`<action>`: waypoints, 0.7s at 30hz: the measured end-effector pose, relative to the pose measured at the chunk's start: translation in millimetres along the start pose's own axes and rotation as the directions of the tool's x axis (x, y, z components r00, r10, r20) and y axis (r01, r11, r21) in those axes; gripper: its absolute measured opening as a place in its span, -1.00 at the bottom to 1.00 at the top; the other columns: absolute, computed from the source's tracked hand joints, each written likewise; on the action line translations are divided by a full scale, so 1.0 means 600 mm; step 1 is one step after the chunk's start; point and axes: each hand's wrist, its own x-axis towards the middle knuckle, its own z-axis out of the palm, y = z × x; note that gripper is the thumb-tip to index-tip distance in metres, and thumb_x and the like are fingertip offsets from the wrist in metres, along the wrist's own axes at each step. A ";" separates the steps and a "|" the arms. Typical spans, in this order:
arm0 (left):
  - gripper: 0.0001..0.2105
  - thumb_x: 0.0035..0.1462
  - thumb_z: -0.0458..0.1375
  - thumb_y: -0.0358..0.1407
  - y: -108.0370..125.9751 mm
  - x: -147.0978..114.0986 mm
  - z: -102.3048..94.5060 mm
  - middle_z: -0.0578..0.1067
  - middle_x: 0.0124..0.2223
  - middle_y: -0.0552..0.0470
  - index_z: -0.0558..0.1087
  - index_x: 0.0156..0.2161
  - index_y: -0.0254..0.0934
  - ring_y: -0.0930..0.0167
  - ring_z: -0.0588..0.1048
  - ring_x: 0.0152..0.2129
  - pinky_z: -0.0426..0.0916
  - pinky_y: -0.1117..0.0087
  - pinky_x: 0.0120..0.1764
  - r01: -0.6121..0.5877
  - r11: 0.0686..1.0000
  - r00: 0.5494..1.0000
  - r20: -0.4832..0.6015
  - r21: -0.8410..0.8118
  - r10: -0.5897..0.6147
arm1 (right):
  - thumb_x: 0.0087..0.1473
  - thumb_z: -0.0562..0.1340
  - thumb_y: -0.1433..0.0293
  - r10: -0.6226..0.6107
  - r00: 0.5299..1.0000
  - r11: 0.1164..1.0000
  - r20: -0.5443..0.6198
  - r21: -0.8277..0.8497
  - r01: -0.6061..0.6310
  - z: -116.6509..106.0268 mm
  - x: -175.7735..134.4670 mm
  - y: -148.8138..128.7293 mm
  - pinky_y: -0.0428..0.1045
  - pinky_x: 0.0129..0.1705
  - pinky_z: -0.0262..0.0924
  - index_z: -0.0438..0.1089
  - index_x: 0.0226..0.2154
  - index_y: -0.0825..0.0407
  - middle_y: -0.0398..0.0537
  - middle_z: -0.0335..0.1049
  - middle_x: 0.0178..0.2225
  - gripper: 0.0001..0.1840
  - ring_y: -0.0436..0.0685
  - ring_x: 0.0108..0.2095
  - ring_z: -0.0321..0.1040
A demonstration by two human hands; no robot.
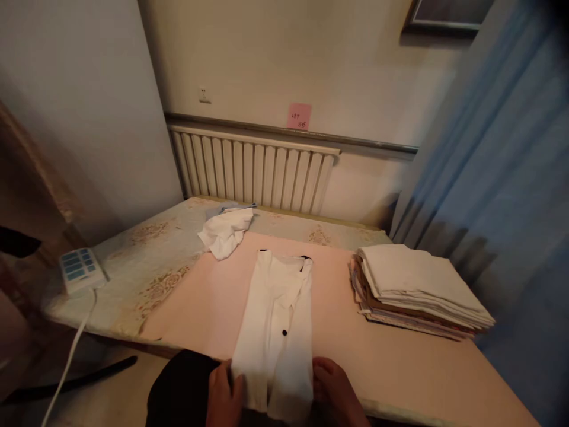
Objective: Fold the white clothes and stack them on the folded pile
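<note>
A white garment (pixel 284 314) with one dark button and dark bits at its top corners lies lengthwise before me, folded narrow. Its lower end reaches the near edge of the table. At the lower left edge of the garment, my left hand (pixel 224 392) is closed, thumb and fingers holding the cloth. My right hand (pixel 335 388) pinches the lower right edge, its fingertips partly hidden by the fabric. Underneath is a pink cloth (pixel 400 367) spread over the table.
To the right sits a stack of folded cloth (pixel 418 273), white on top. Crumpled white and light blue cloth (pixel 226 231) lies at the back. A power strip (pixel 80 270) with a white cord is at the left. Behind stand a radiator (pixel 253 169) and a blue curtain (pixel 498 196).
</note>
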 end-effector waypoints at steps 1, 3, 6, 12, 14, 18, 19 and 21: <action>-0.55 0.03 -0.03 -0.10 0.005 -0.002 0.000 0.40 -0.10 -0.24 0.32 -0.08 -0.42 0.15 0.40 -0.08 0.30 0.09 0.01 0.068 0.997 0.998 0.012 -0.038 -0.068 | -0.20 0.27 0.20 -0.019 1.000 0.999 -0.004 -0.036 0.019 -0.002 -0.004 0.005 -0.14 -0.62 0.05 0.38 -0.41 0.06 -0.24 0.25 -0.66 -0.70 -0.05 -0.67 0.18; -0.53 -0.01 -0.02 -0.09 0.016 0.000 0.001 0.40 -0.11 -0.24 0.27 -0.08 -0.42 0.15 0.42 -0.10 0.33 0.14 -0.03 0.195 0.976 0.981 0.031 -0.099 -0.193 | -0.16 0.24 0.20 -0.090 0.996 0.987 -0.026 -0.136 0.085 -0.005 -0.016 0.008 -0.10 -0.54 0.15 0.41 -0.34 0.07 -0.15 0.37 -0.57 -0.67 0.02 -0.57 0.30; -0.55 0.00 -0.02 -0.11 0.035 0.004 -0.002 0.41 -0.16 -0.19 0.20 -0.05 -0.38 0.19 0.47 -0.19 0.38 0.18 -0.12 0.327 0.936 0.945 0.047 -0.128 -0.323 | -0.11 0.22 0.14 -0.210 0.974 0.942 -0.082 -0.283 0.180 -0.009 -0.041 0.003 -0.02 -0.29 0.30 0.43 -0.18 0.07 0.00 0.50 -0.31 -0.54 0.16 -0.30 0.43; -0.63 -0.04 0.00 -0.20 0.055 -0.002 -0.015 0.44 -0.26 -0.09 0.19 -0.09 -0.30 0.26 0.50 -0.32 0.39 0.25 -0.23 0.345 0.927 0.939 0.061 -0.146 -0.340 | -0.03 0.13 -0.07 -0.216 0.976 0.924 0.000 -0.325 0.204 -0.013 -0.065 0.008 0.06 -0.14 0.34 0.31 0.10 0.05 0.06 0.47 -0.07 -0.24 0.24 -0.13 0.43; -0.64 -0.07 0.01 -0.23 0.054 -0.005 -0.020 0.44 -0.28 -0.06 0.20 -0.11 -0.29 0.27 0.50 -0.34 0.39 0.27 -0.25 0.333 0.931 0.943 0.057 -0.147 -0.328 | -0.02 0.12 -0.04 -0.243 0.969 0.894 0.034 -0.380 0.238 -0.016 -0.061 0.016 0.08 -0.04 0.31 0.37 0.06 0.07 0.08 0.44 -0.01 -0.29 0.26 -0.03 0.38; -0.62 -0.09 0.02 -0.27 0.050 0.000 -0.038 0.47 -0.31 0.00 0.23 -0.08 -0.27 0.32 0.50 -0.39 0.37 0.34 -0.31 0.312 0.939 0.944 0.161 -0.149 -0.288 | 0.07 0.06 0.13 -0.317 0.937 0.785 0.146 -0.514 0.346 -0.020 -0.054 0.031 0.13 0.03 0.27 0.45 -0.02 0.01 0.02 0.44 -0.01 -0.48 0.24 0.01 0.37; -0.60 -0.09 0.01 -0.27 0.051 0.004 -0.044 0.48 -0.31 0.01 0.25 -0.06 -0.27 0.33 0.50 -0.41 0.36 0.35 -0.33 0.312 0.937 0.938 0.208 -0.156 -0.278 | 0.09 0.05 0.17 -0.363 0.914 0.728 0.180 -0.557 0.399 -0.021 -0.053 0.034 0.13 0.02 0.27 0.46 -0.04 -0.01 0.01 0.45 -0.03 -0.52 0.24 -0.01 0.39; -0.57 -0.08 0.00 -0.27 0.051 0.014 -0.057 0.51 -0.29 0.01 0.30 -0.03 -0.28 0.34 0.50 -0.41 0.36 0.37 -0.33 0.305 0.937 0.923 0.295 -0.173 -0.246 | 0.12 0.06 0.22 -0.473 0.848 0.581 0.240 -0.638 0.505 -0.022 -0.055 0.040 0.14 0.01 0.28 0.48 -0.07 -0.07 -0.01 0.48 -0.05 -0.59 0.24 -0.04 0.40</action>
